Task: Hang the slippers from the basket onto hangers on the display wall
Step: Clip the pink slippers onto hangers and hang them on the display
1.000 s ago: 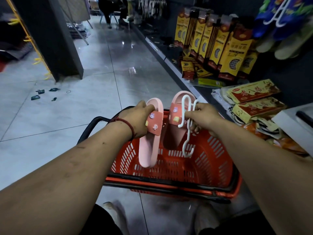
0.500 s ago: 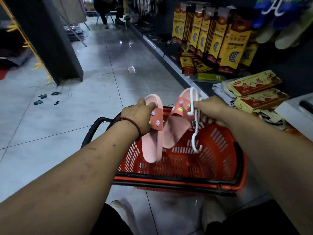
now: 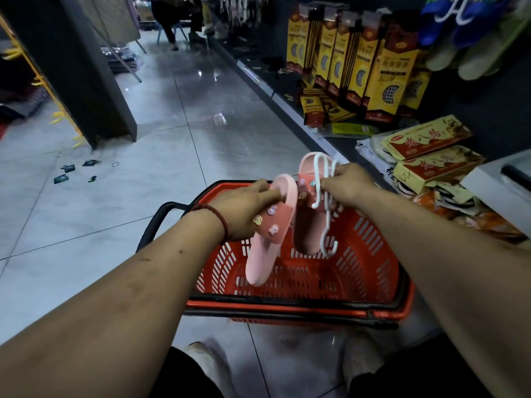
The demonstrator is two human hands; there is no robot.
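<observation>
Over the red basket (image 3: 373,254) on the floor I hold two pink slippers with small charms on their straps. My left hand (image 3: 244,208) grips the left slipper (image 3: 264,254) by its strap, heel hanging down. My right hand (image 3: 347,185) holds the right slipper (image 3: 306,225) together with a white plastic hanger (image 3: 324,196), whose hook end dangles into the basket. One prong of the hanger lies against the right slipper's strap. Blue and pale slippers (image 3: 465,33) hang on a white hanger on the display wall at the top right.
A low dark shelf (image 3: 258,79) runs along the right with yellow packets (image 3: 385,73) and flat boxes (image 3: 431,159). A dark pillar (image 3: 86,76) stands at the left. Small scraps (image 3: 69,170) lie on the tiled floor. A person sits far down the aisle.
Both hands have brought the slippers closer together and a little higher over the basket. The right hand has turned the hanger against the right slipper's strap.
</observation>
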